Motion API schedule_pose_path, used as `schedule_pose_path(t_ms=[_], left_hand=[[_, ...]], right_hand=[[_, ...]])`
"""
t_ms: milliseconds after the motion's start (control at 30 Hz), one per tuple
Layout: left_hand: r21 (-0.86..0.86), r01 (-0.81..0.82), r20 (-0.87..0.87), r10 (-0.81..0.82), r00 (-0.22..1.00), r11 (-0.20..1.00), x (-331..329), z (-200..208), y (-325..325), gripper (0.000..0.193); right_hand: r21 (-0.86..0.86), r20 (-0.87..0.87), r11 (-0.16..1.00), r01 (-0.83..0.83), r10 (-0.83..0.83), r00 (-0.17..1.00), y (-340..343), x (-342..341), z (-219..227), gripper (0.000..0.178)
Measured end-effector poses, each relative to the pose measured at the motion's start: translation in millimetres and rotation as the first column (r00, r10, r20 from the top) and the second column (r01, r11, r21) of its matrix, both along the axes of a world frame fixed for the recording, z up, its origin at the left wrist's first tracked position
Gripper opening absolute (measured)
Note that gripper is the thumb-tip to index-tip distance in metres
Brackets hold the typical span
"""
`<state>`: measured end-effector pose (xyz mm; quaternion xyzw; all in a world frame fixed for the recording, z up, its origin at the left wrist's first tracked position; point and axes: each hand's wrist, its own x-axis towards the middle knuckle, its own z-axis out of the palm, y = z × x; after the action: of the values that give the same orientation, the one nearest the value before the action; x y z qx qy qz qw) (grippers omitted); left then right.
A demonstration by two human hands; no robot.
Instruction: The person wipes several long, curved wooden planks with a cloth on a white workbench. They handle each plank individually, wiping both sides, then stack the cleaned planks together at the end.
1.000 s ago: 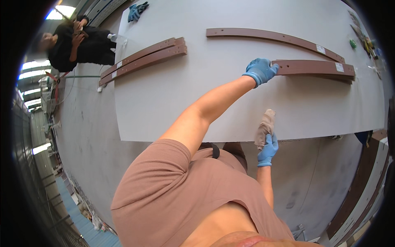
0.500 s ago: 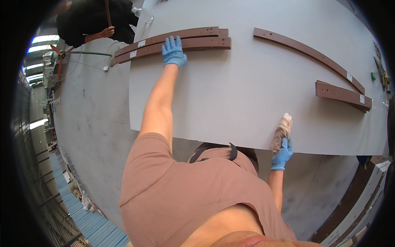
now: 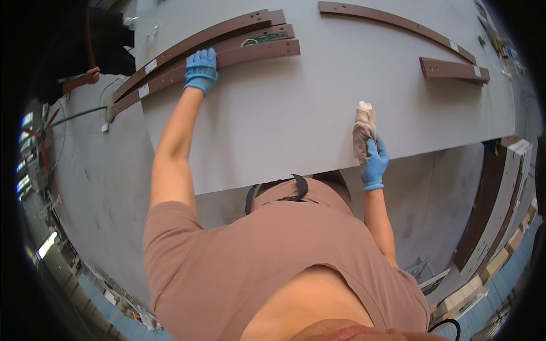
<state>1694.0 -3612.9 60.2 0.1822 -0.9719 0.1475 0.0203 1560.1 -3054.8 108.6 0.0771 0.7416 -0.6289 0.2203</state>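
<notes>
My left hand [image 3: 201, 71], in a blue glove, has its fingers curled over the nearest long brown slat [image 3: 256, 52] at the table's far left. That slat stands a little apart from the other brown slats [image 3: 213, 35] behind it. In the gap a green patch with a pale loop [image 3: 266, 38] shows; what it is I cannot make out. My right hand [image 3: 375, 166], also blue-gloved, is closed around a bunched beige cloth [image 3: 364, 132] with a whitish tip, above the near edge of the table.
The pale grey table [image 3: 273, 125] also bears a single long brown slat [image 3: 398, 25] and a short stack of slats [image 3: 455, 70] at the far right. A clear bottle [image 3: 149, 31] lies at the far left, near a person in black [image 3: 108, 42]. More boards [image 3: 489, 193] stand at the right.
My left fingers, stretched flat before, now curl over the near slat, which has come away from the others, baring the green patch. My right hand has moved the cloth slightly farther over the table.
</notes>
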Motion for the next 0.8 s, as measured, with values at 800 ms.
schedule_pose_path(t_ms=[800], left_hand=[[0.48, 0.056, -0.107, -0.006, 0.994, 0.875, 74.3, 16.2, 315.7, 0.097]], right_hand=[[0.33, -0.831, 0.915, -0.234, 0.399, 0.388, 2.1, 6.3, -3.4, 0.051]])
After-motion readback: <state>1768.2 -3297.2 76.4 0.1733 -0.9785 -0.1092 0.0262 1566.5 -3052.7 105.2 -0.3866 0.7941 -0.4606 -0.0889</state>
